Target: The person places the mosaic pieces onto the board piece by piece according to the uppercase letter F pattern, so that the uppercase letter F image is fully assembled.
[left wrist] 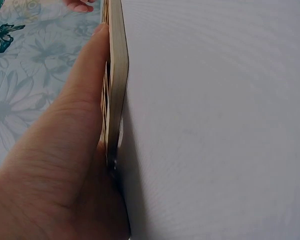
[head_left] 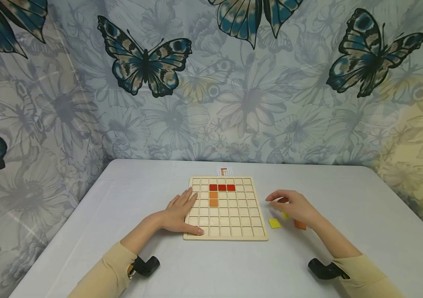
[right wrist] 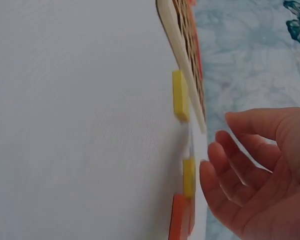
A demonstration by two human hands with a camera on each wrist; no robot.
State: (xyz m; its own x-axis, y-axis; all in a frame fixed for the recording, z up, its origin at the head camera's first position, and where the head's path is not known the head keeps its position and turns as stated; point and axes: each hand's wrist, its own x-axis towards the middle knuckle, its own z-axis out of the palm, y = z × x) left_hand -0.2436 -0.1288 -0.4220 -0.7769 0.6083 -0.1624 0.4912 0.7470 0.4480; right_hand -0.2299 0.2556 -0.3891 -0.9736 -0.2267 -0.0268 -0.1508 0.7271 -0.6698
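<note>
A wooden grid board lies on the table. Three red tiles fill a row near its far side, and two orange tiles run down below the leftmost red one. My left hand rests with spread fingers on the board's left edge, the thumb along its near left corner. Right of the board, my right hand hovers with loosely bent fingers; the right wrist view shows nothing between them. Beneath and beside it lie a yellow tile, another yellow tile partly hidden, and an orange piece.
A small printed card with a coloured grid pattern lies behind the board. White cloth covers the table. A patterned butterfly backdrop stands beyond the table's far edge.
</note>
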